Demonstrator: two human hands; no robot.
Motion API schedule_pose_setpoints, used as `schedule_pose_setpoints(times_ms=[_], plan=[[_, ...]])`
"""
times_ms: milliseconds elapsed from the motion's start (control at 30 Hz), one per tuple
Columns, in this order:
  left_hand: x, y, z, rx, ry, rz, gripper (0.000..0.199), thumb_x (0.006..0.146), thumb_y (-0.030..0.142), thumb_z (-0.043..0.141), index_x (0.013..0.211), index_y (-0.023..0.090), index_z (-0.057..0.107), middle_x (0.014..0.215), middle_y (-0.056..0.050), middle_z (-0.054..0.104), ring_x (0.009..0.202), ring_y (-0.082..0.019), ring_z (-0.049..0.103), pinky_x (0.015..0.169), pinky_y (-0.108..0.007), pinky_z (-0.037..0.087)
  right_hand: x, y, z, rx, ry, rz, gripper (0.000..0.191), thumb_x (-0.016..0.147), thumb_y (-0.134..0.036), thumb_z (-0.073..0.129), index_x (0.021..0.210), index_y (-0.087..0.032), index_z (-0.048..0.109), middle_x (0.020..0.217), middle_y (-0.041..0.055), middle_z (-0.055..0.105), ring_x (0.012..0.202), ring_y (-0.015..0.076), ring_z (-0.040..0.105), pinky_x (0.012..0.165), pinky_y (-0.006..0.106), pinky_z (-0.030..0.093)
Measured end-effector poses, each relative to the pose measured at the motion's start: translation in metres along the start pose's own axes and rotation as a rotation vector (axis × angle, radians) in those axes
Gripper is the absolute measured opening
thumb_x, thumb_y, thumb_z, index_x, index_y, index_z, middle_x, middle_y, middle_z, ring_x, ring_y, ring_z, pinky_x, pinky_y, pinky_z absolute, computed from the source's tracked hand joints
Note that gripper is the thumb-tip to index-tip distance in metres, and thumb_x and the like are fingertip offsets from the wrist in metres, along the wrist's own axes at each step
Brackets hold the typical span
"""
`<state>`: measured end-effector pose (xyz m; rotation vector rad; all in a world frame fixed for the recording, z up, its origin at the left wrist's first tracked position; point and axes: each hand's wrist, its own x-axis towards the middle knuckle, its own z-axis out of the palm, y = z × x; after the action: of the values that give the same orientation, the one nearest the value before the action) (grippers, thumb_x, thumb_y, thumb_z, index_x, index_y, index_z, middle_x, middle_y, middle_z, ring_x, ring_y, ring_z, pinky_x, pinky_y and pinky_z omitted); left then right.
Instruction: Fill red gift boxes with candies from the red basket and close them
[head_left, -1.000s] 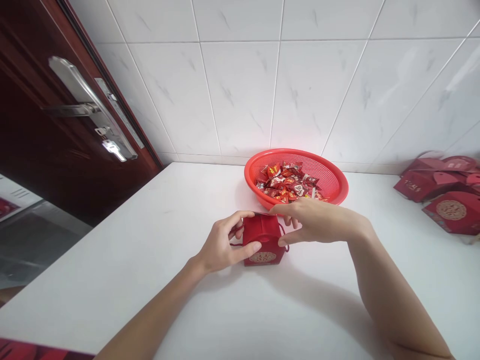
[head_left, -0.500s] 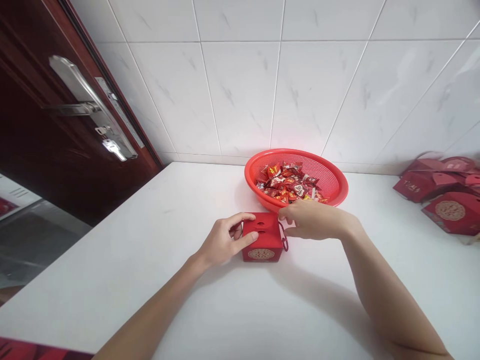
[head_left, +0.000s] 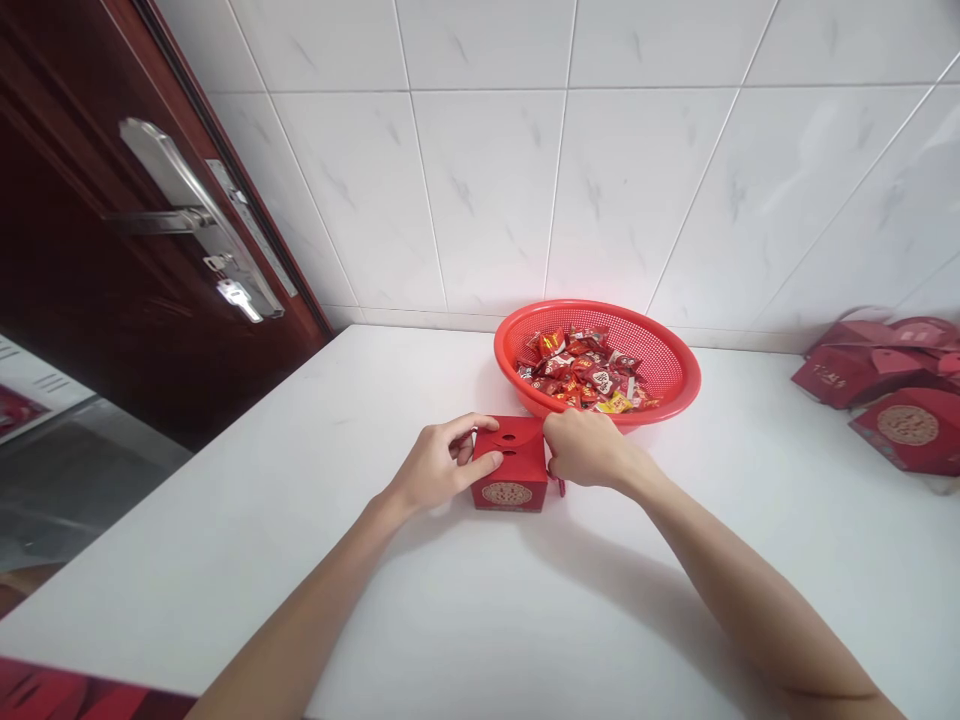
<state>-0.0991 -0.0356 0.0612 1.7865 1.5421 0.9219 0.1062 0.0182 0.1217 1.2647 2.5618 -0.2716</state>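
Note:
A small red cardboard candy box (head_left: 509, 490) with a round gold emblem on its front stands upright on the white table, its top flaps folded over. My left hand (head_left: 444, 465) grips its left side, fingers at the back edge and thumb across the top. Against the right side is my right hand (head_left: 589, 450), its fingers curled closed around a red cord (head_left: 560, 486). A piece of that cord sticks out below the hand; the fingertips are mostly hidden.
Right behind the box is a red plastic basket (head_left: 679, 395) of wrapped candies (head_left: 585, 370). More red boxes (head_left: 896, 425) are piled at the right. A dark door (head_left: 67, 200) with keys in its lock is left of the table; red card pieces (head_left: 45, 692) show at the lower left.
My right hand has moved left against the box, its fingers closing over the cord that hung in view before. The left hand keeps its hold. The whole view has shifted slightly.

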Motion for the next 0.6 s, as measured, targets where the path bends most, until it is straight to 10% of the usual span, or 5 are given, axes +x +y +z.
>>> schedule_pose_setpoints(times_ms=[600], plan=[[0.008,-0.014,-0.012,-0.011,0.085,-0.03,0.038,0.075,0.044,0.066,0.102,0.018,0.071,0.06,0.007,0.036,0.058,-0.013,0.034,0.058,-0.025,0.031,0.018,0.016,0.011,0.608,-0.091,-0.206,0.011,0.077,-0.013,0.064,0.068,-0.019,0.065,0.08,0.0032,0.075,0.077,0.0191,0.069,0.061,0.026,0.047]])
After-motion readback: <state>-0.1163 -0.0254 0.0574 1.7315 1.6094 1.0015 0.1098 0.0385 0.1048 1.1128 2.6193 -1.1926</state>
